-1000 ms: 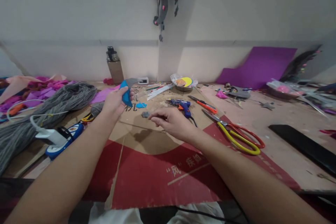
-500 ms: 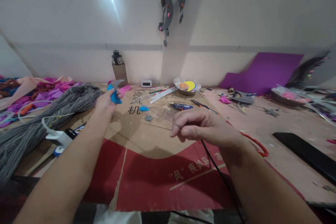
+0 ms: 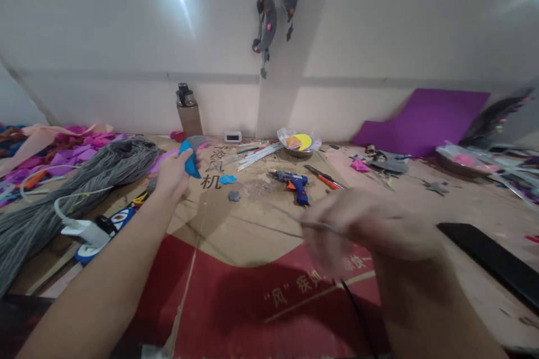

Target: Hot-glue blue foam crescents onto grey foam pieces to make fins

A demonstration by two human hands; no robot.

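Blue felt piece point(image 3: 191, 162) in left hand point(image 3: 170, 175) above cardboard point(image 3: 248, 216) — right hand point(image 3: 366, 225) blurred, grip unclear

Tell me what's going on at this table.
A person is doing craft work over a red-and-brown cardboard sheet. Their left hand holds up a curved blue-and-grey felt piece. Their right hand is blurred, nearer the camera, and seems to pinch a thin grey strand, though the grip is unclear. A blue hot glue gun lies on the cardboard beyond the hands, and a grey yarn bundle lies to the left.
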